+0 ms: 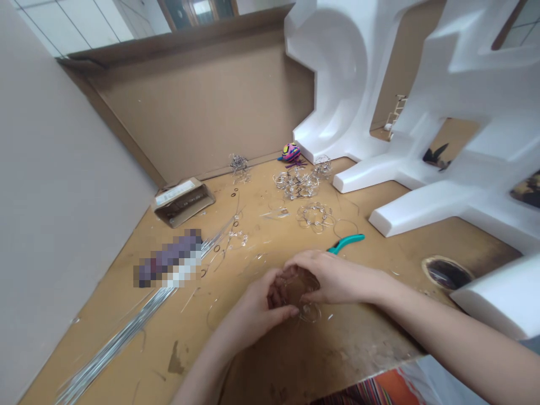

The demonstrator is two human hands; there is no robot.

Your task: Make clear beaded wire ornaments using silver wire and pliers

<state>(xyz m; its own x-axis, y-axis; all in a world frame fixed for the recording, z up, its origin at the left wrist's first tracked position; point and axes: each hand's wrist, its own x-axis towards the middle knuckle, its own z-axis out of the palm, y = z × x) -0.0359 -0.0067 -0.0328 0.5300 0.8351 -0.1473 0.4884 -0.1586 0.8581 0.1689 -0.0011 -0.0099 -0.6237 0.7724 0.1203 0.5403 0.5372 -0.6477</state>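
Low over the front of the table, my left hand point(257, 306) and my right hand point(331, 275) curl around a thin wire ring with loops point(311, 314). Left fingers and thumb close on its left side, while the right fingers and thumb pinch its far right side. Fingers hide part of the ring. Just beyond my right hand lie teal-handled pliers point(350, 241), their jaws partly hidden. A similar looped wire ring with clear beads point(315, 217) rests farther back, and behind it is a heap of such wire rings point(297, 183).
On the left lie a long bundle of straight wires point(122, 332), a blurred purple object point(169, 259) and an open cardboard box point(183, 202). Loose beads point(238, 239) are scattered mid-table. White moulded foam point(400, 216) stands at right, near a round hole point(448, 273). A colourful ball-like item point(291, 152) sits behind.
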